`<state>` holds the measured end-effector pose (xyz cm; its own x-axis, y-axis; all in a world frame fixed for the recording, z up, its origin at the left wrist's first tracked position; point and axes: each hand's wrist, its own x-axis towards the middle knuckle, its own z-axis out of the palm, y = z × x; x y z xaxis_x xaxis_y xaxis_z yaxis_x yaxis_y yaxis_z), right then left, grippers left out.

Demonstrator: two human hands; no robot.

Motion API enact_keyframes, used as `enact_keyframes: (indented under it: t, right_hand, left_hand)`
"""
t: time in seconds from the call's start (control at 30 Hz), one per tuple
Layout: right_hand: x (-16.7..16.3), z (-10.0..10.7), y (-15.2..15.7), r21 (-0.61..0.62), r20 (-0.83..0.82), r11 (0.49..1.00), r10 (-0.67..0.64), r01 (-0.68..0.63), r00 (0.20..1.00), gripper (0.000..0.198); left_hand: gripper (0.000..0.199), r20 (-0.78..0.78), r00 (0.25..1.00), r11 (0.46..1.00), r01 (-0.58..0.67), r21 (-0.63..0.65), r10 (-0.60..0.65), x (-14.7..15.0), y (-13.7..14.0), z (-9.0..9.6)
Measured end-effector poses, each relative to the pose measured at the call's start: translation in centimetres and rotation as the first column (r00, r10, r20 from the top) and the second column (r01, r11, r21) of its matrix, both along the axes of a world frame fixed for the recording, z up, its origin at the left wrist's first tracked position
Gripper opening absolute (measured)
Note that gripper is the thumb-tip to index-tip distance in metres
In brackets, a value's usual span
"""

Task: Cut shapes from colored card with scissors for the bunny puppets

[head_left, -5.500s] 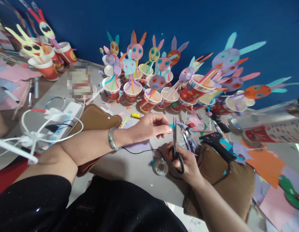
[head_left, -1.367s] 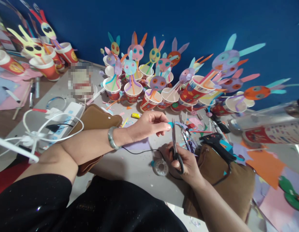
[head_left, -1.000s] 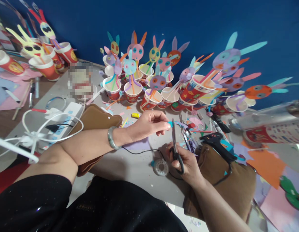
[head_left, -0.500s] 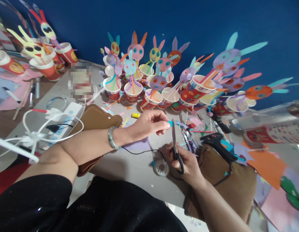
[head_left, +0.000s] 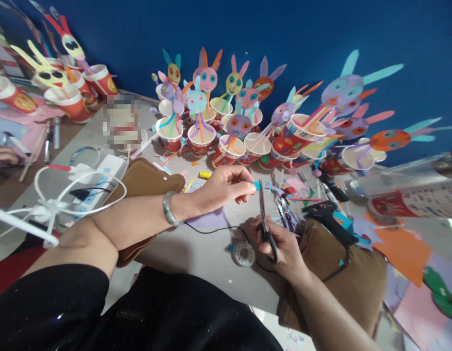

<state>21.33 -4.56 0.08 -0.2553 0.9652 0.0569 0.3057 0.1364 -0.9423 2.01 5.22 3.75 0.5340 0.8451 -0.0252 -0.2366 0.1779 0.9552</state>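
While the left hand (head_left: 226,189) pinches a blue scrap (head_left: 257,186), the right hand (head_left: 282,241) holds scissors (head_left: 262,204) to it.

Thumb and fingertips are closed on the scrap, which sits at the blades above the table (head_left: 207,253); the right fingers wrap the handles, the blades looking nearly together. Both hands have barely moved in the last half second, so the cut seems fine and unfinished; another person's hand (head_left: 4,155) has appeared far left, well clear. Bare tabletop lies between the forearms, save for a reel (head_left: 244,254) and cord (head_left: 214,230); cups (head_left: 229,151) crowd behind, a bag (head_left: 343,287) hems the right forearm.

Co-worker's hand (head_left: 4,155), apparently, newly visible
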Motion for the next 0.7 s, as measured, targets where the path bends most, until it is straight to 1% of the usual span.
enact_keyframes:
  t: [0.2,0.3,0.5,0.7]
  right_hand:
    - [-0.03,0.13,0.02,0.000,-0.004,1.000,-0.024,0.024,1.000,0.060]
    - [0.04,-0.01,0.00,0.016,-0.034,0.999,-0.048,0.049,0.998,0.059]
    - [0.12,-0.56,0.04,0.024,-0.109,0.978,-0.202,0.206,0.973,0.059]
    - [0.06,-0.72,0.33,0.032,-0.070,0.980,-0.193,0.195,0.979,0.059]
  left_hand:
    - [0.011,0.000,1.000,1.000,-0.004,-0.014,0.004,-0.01,-0.03,0.12]
    - [0.011,-0.003,1.000,1.000,-0.010,-0.022,0.010,0.04,0.01,0.07]
    - [0.012,-0.024,0.999,0.997,-0.028,-0.072,0.026,0.20,0.32,-0.32]
    - [0.012,-0.069,0.997,0.997,-0.036,-0.068,0.031,0.07,0.61,0.15]
